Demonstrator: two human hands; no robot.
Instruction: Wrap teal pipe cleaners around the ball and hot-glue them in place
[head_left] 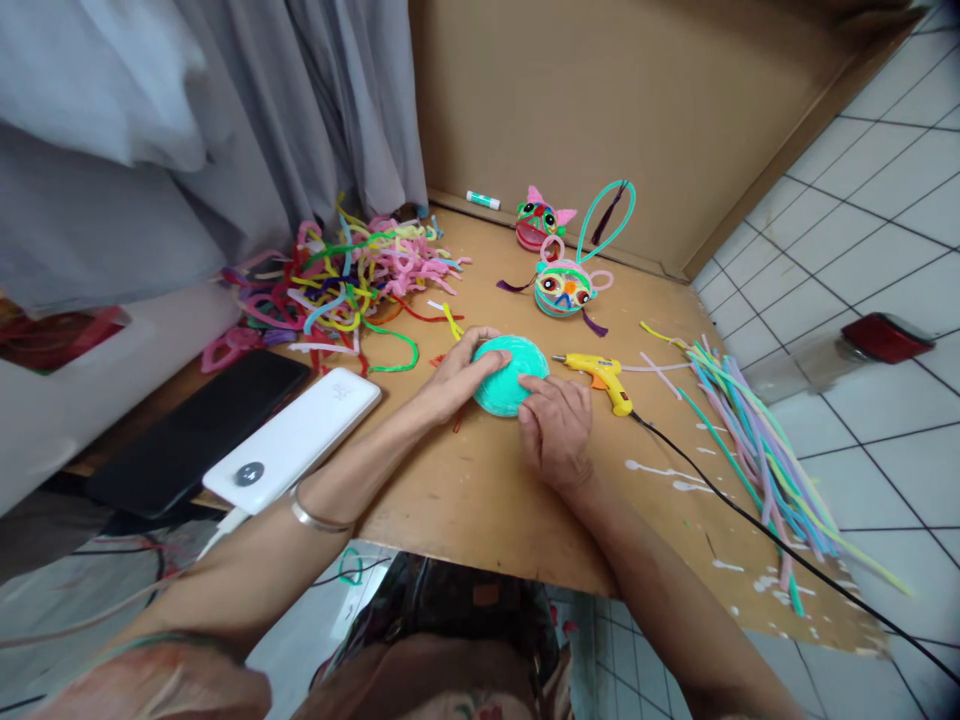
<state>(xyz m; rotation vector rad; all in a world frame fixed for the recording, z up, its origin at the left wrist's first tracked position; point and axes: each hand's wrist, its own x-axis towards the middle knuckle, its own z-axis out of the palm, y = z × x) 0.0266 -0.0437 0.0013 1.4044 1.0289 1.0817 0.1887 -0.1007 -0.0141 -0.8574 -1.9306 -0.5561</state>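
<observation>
A round turquoise disc, which looks made of coiled pipe cleaner, lies between my hands low over the table. My left hand grips its left edge, thumb on top and fingers behind the rim. At the lower right edge, my right hand has its fingers curled in, with the index fingertip pressing on the disc's face. Whether those curled fingers hold anything else is hidden. Just right of the disc rests a yellow hot glue gun, its nozzle pointing at the disc.
Tangled pipe cleaners pile up at the left; straight ones lie at the right. Two decorated animal heads and a glue stick stand at the back. A white power bank and black phone-like slab lie left. A black cord crosses the right side.
</observation>
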